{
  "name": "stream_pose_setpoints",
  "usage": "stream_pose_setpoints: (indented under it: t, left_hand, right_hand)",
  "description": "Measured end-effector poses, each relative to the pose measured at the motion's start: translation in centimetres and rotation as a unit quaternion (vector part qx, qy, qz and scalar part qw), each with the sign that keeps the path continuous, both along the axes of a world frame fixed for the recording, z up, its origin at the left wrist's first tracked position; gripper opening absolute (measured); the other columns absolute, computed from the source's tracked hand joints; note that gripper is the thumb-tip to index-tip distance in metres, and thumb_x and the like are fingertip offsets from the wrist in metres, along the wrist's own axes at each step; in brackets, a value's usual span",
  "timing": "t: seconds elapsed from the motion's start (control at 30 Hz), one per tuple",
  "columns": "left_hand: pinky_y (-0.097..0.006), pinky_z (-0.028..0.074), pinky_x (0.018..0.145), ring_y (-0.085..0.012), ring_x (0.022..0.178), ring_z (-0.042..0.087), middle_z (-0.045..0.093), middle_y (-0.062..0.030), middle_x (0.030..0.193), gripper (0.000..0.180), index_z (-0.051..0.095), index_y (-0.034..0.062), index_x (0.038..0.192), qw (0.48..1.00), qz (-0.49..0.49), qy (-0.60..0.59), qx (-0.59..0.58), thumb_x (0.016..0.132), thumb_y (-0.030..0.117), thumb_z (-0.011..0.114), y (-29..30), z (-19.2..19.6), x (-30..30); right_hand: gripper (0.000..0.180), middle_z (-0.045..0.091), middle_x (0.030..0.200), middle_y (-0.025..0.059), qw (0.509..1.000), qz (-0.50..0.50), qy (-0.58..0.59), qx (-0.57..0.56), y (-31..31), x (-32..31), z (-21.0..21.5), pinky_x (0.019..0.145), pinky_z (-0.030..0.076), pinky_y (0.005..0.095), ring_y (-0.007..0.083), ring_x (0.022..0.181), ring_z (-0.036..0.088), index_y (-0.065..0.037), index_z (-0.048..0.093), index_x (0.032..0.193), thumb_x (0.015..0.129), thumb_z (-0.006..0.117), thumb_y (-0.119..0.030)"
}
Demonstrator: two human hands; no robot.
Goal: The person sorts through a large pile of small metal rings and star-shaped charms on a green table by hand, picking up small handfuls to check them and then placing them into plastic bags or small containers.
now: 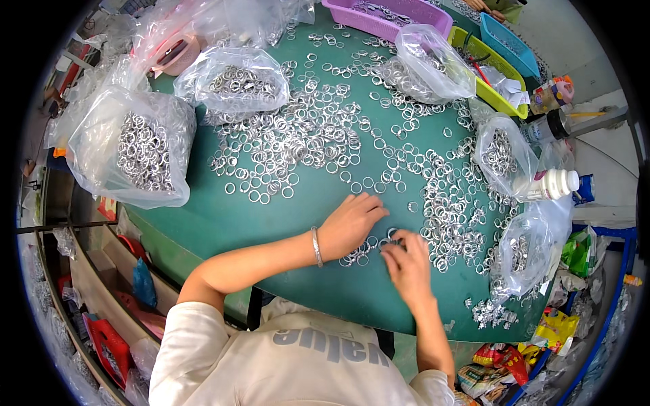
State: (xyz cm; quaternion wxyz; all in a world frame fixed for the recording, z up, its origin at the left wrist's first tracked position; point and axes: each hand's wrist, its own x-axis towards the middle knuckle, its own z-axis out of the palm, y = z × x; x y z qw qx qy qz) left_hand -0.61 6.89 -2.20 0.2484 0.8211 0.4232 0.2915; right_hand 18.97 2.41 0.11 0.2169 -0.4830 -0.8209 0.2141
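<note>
Head cam: both hands down in a little cluster of small silver metal rings (362, 252) on the green tabletop (271, 223).

My left hand (351, 223) lies flat, fingers spread loosely over the rings, gripping nothing I can see. My right hand (406, 260) is curled, fingertips pinching at rings just right of the left; can't tell if one's actually held. The cluster sits between both hands, and the right is closer.

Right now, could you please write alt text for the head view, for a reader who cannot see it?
A person's left hand and right hand rest on a small cluster of silver metal rings on a green table. Many more loose rings cover the table, with clear plastic bags of rings around its edge and coloured baskets at the far side.
</note>
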Motion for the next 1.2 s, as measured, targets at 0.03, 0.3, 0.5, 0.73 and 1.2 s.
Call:
stream_pose_setpoints:
  t: [0.03,0.3,0.5,0.73,1.2]
  left_hand:
    - [-0.037,0.042,0.082,-0.0265,0.097,0.054,0.059,-0.0095,0.107,0.027,0.063,0.0030,0.109,1.000,-0.006,-0.008,-0.017,0.083,-0.001,0.056,-0.2,0.1,0.2]
    - [-0.036,0.040,0.080,-0.0247,0.096,0.052,0.055,-0.0070,0.106,0.029,0.064,0.0065,0.109,0.998,-0.054,0.019,-0.017,0.082,0.000,0.059,-1.0,-0.2,1.6]
    - [-0.036,0.039,0.078,-0.0253,0.095,0.051,0.054,-0.0073,0.104,0.022,0.065,0.0065,0.103,0.995,-0.066,0.073,-0.021,0.082,0.002,0.061,-1.0,0.4,0.7]
    - [-0.037,0.041,0.080,-0.0272,0.093,0.052,0.055,-0.0080,0.102,0.025,0.064,0.0040,0.102,0.999,-0.040,0.006,-0.033,0.078,-0.001,0.061,-1.4,-0.3,0.9]
    - [-0.037,0.042,0.083,-0.0272,0.098,0.054,0.057,-0.0104,0.107,0.031,0.063,0.0036,0.106,0.991,-0.113,0.000,-0.070,0.077,-0.006,0.058,-2.5,0.4,1.2]
  right_hand:
    - [0.018,0.060,0.100,0.0080,0.999,-0.008,0.018,0.025,-0.3,-0.2,0.2,0.078,0.042,0.0385,0.0274,0.089,0.055,-0.005,0.068,0.089,0.073,0.074,-0.004]
    - [0.012,0.060,0.093,0.0121,0.987,-0.141,0.043,0.065,0.0,-0.7,-0.6,0.077,0.041,0.0393,0.0306,0.085,0.055,-0.002,0.063,0.086,0.076,0.070,-0.001]
    - [0.013,0.060,0.090,0.0086,0.988,-0.141,0.027,0.051,0.1,1.1,-0.7,0.076,0.039,0.0392,0.0287,0.086,0.054,-0.004,0.062,0.086,0.076,0.071,-0.006]
    - [0.010,0.060,0.091,0.0096,0.993,-0.118,-0.001,0.018,0.1,-0.6,-0.3,0.076,0.039,0.0398,0.0304,0.086,0.054,-0.004,0.062,0.084,0.077,0.069,-0.006]
    - [0.010,0.056,0.106,0.0093,0.972,-0.157,-0.069,0.163,4.7,0.2,-1.5,0.084,0.036,0.0430,0.0291,0.101,0.051,-0.005,0.062,0.089,0.081,0.066,-0.008]
